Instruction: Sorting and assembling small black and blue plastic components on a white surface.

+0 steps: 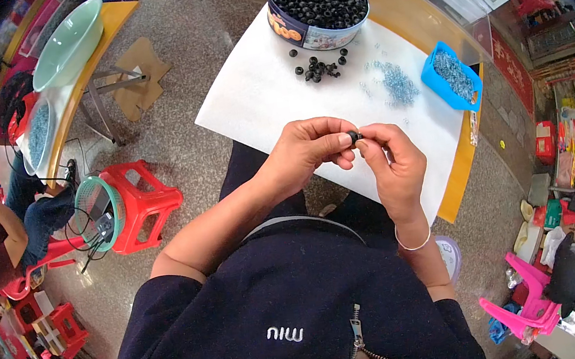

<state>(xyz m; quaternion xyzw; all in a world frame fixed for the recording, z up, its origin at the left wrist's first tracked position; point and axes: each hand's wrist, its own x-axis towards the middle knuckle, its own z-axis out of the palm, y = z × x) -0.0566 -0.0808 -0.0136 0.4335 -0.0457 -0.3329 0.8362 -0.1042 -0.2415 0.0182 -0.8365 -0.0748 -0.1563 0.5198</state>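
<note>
Left hand (312, 148) and right hand (390, 159) meet, both pinching black bead (354, 136). Risk: loose pinch drops bead off white sheet (255, 96) edge below hands.

Dark navy zip-up top (277, 319), sleeves pushed up, thin silver bangle (413, 244) on right wrist
</note>
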